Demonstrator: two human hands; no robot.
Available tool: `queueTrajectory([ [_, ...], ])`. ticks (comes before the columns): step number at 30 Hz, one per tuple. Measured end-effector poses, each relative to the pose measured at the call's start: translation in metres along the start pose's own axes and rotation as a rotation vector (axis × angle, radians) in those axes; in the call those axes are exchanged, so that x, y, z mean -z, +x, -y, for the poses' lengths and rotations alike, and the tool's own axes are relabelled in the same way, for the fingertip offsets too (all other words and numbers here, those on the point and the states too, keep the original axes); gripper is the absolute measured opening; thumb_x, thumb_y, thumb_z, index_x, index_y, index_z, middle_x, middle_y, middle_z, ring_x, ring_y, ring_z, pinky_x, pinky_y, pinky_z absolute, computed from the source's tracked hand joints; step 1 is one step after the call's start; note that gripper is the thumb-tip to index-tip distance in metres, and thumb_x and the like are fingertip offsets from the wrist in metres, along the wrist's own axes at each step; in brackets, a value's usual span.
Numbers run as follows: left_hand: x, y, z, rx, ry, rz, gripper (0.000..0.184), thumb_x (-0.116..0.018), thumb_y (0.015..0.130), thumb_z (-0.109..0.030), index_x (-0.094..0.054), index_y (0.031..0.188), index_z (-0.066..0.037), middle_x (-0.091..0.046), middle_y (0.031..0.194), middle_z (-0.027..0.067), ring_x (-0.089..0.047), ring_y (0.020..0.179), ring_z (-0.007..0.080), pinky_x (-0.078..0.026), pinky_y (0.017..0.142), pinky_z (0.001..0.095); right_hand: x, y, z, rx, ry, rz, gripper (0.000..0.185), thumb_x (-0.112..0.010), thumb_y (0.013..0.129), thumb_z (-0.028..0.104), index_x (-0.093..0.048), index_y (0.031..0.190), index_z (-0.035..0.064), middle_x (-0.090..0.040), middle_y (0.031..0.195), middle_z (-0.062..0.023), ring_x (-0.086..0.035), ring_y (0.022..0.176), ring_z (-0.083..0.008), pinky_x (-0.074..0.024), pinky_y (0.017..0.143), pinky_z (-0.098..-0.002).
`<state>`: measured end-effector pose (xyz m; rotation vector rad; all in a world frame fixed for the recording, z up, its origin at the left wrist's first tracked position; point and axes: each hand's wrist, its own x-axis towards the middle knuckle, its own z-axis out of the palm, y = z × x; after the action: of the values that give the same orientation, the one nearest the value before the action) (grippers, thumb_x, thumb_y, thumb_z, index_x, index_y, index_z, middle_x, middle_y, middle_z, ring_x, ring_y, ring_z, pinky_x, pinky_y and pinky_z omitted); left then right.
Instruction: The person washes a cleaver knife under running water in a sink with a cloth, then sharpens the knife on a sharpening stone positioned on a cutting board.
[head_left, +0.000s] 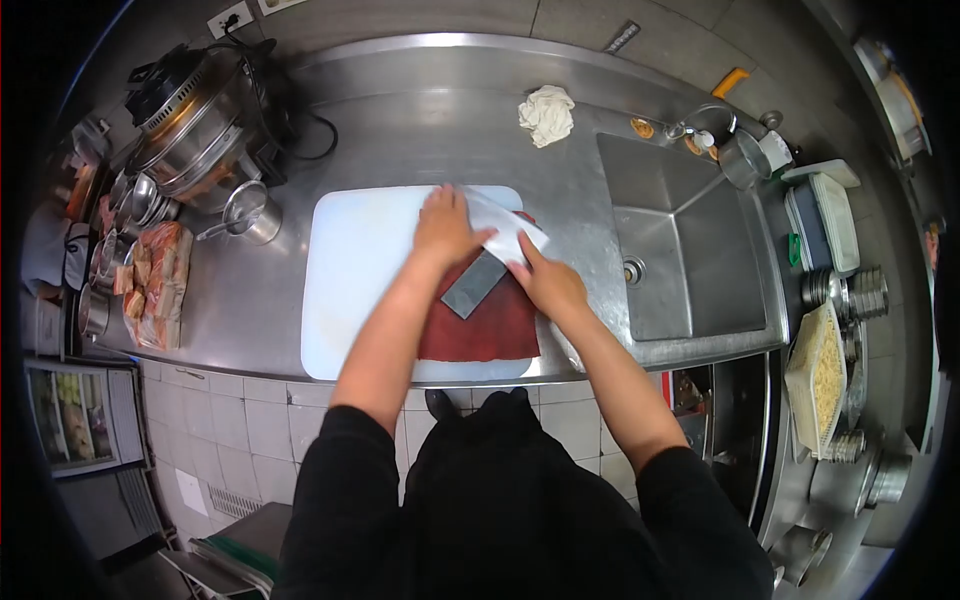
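A cleaver (508, 228) with a broad, bright blade is tilted over the far end of a dark grey whetstone (473, 286). The stone rests on a reddish-brown cloth (480, 338), spread over a white cutting board (355, 260). My left hand (447, 228) is closed at the blade's left side, its thumb against the metal; the handle is not visible. At the blade's near right corner, my right hand (550, 285) pinches it, thumb on top. I cannot tell whether the blade touches the stone.
A crumpled white cloth (547, 115) lies behind the board. To the right is a steel sink (690, 250). On the left stand a steel pot (252, 215), wrapped packs of food (160, 285) and a large appliance (195, 130) with a cord. A noodle-filled basket (815, 385) sits far right.
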<state>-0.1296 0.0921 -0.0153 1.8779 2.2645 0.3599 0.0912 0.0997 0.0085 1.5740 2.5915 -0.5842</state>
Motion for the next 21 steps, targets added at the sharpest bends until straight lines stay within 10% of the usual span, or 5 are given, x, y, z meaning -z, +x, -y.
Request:
queueTrajectory([
  [21, -0.022, -0.088, -0.070, -0.131, 0.130, 0.011, 0.100, -0.059, 0.090, -0.064, -0.036, 0.150, 0.012, -0.028, 0.159, 0.0337, -0.020, 0.152, 0.0459, -0.011, 0.124, 0.0554, -0.033, -0.103, -0.056, -0.117, 0.121, 0.061, 0.069, -0.061, 0.097, 0.047, -0.031, 0.158, 0.0380, -0.073, 0.097, -0.0253, -0.070, 0.084, -0.0470, -0.0552, 0.072, -0.0531],
])
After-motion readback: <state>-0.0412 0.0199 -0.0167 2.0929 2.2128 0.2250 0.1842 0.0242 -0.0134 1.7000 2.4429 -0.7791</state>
